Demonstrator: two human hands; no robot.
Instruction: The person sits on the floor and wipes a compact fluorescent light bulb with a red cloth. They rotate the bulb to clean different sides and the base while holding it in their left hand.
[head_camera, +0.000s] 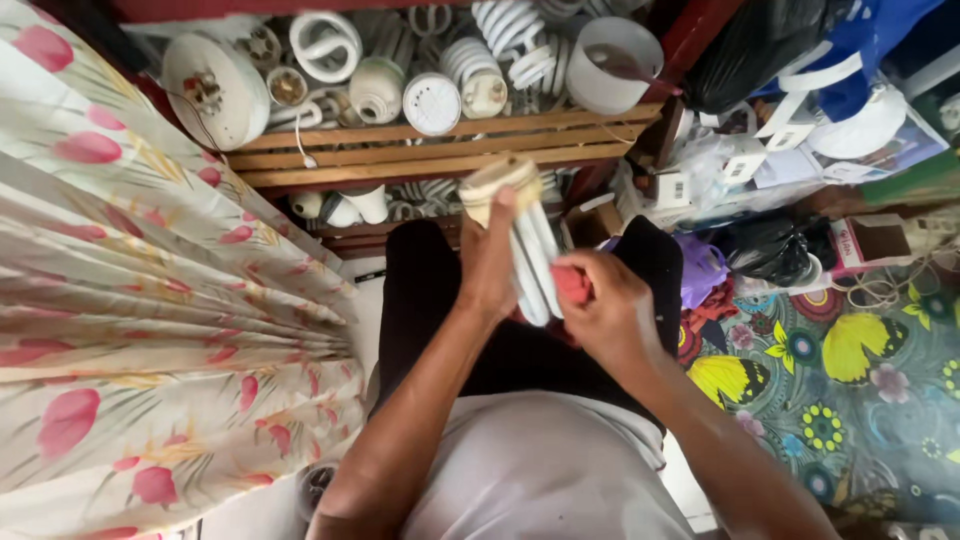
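Here the tubed white lamp (530, 250) has a yellowed base.

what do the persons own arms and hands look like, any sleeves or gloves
Both arms are bare from the lower edge of the picture to the wrists, with no sleeve showing on them. The left hand and the right hand wear no gloves. No watch, bracelet or ring can be seen. The trunk below is covered by a light grey shirt, with black trousers further up.

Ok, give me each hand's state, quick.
Left hand: closed on the bulb.
Right hand: closed on a red tool.
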